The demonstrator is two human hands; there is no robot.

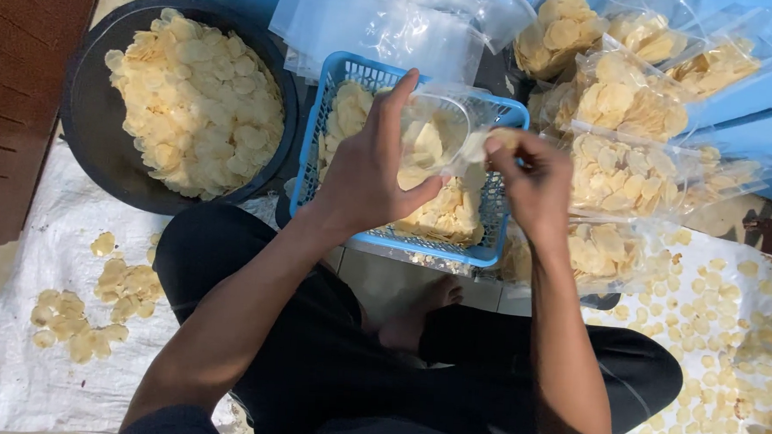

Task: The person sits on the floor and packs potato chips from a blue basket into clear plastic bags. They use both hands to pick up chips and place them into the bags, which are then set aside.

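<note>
Head view | clear plastic bag (437, 132) is held open by left hand (372, 169), fingers curled round it | pale chips (498, 140) are pinched in right hand (531, 184) at bag mouth | blue basket (489, 247) of chips sits under both hands | black basin (86, 134) lies left of left hand

Basket (319, 166) of chips at centre, resting on the floor ahead of crossed legs. Round basin (81, 134) heaped with chips to its left. Filled bags (631, 167) stacked to its right. Empty bags (368, 25) piled behind. Loose chips (95, 317) scattered on the mat (23, 375) at both sides.
</note>
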